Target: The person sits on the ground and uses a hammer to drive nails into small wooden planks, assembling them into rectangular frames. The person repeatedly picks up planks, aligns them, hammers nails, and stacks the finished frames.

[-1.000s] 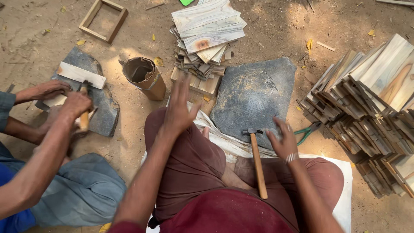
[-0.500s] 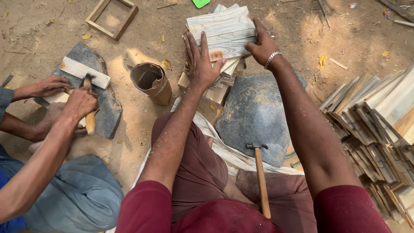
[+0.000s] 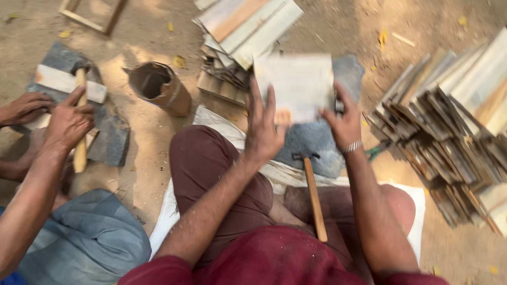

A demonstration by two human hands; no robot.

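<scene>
A: Starting at the left, whose hands are those?

B: A co-worker's. One hand (image 3: 68,122) is wrapped round a wooden hammer handle (image 3: 80,126), its head over a pale wooden strip (image 3: 66,83) lying on a grey stone slab (image 3: 108,138). The other hand (image 3: 24,108) rests flat beside it, probably to steady the strip on a hard base.

A: And the brown can?

B: The rusty tin can (image 3: 158,87) stands tilted on the sandy ground, mouth towards the camera. Its inside is dark; I cannot tell what it holds.

A: Now the person's own hands.

B: The left hand (image 3: 263,129) is spread, fingers up, pressed against the left edge of a pale wooden board (image 3: 298,87). The right hand (image 3: 346,122) grips the right edge, thumb forward. The board is blurred, held between them above a second grey stone slab (image 3: 311,145), just in front of a stack of boards (image 3: 248,26).

A: Anything below?

B: A hammer (image 3: 314,198) lies across the lap, head near the slab, seemingly kept within reach.

A: To the right?

B: A heap of dark and pale wooden slats (image 3: 449,121).
</scene>
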